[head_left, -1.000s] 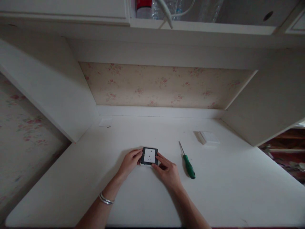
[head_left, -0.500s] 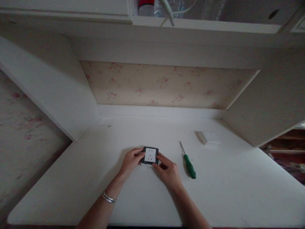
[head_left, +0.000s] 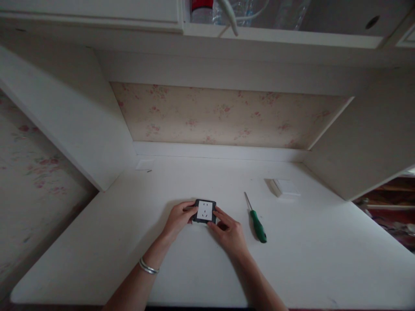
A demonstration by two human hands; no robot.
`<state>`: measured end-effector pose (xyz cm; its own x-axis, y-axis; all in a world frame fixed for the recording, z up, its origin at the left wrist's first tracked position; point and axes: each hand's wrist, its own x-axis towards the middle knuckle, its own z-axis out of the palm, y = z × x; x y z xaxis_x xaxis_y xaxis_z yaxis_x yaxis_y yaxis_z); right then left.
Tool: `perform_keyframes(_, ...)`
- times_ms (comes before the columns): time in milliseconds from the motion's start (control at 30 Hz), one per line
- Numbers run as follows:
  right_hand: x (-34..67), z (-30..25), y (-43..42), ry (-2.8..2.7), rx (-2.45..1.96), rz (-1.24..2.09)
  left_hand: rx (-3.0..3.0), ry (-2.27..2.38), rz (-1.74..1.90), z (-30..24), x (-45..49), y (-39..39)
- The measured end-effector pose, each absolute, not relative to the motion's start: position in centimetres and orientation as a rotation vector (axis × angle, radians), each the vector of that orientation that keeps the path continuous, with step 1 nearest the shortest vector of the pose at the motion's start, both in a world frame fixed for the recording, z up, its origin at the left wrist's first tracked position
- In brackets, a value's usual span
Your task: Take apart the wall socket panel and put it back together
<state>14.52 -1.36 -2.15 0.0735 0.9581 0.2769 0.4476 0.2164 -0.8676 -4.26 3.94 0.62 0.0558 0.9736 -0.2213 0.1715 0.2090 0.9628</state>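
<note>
Between my two hands is a wall socket (head_left: 205, 211) with a white face, several dark slots and a black frame, its face turned up toward me. My left hand (head_left: 177, 219) grips its left edge, thumb on the frame's side. On the opposite edge, the fingers of my right hand (head_left: 231, 231) are closed around the right side and lower corner. The socket's underside is hidden. To the right of my right hand lies a screwdriver (head_left: 258, 226) with a green handle, its metal shaft pointing away from me.
A white square piece (head_left: 285, 188) lies farther back on the right of the white tabletop (head_left: 194, 272). Back left are a thin pale square (head_left: 144, 164) and a tiny dark stick (head_left: 149, 171). Side panels flank the desk; a shelf (head_left: 282, 38) with bottles overhangs it, a cable dangling.
Both hands keep the same hold on the socket, and the screwdriver lies unmoved. Only the camera's view has shifted very slightly.
</note>
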Motion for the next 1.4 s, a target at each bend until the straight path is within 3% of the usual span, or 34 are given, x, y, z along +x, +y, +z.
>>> perform_keyframes(1400, 14.83, -1.61, -1.03, -1.494, -1.475, 0.739, 1.134, 1.293, 0.964, 0.84, -4.18, 4.13)
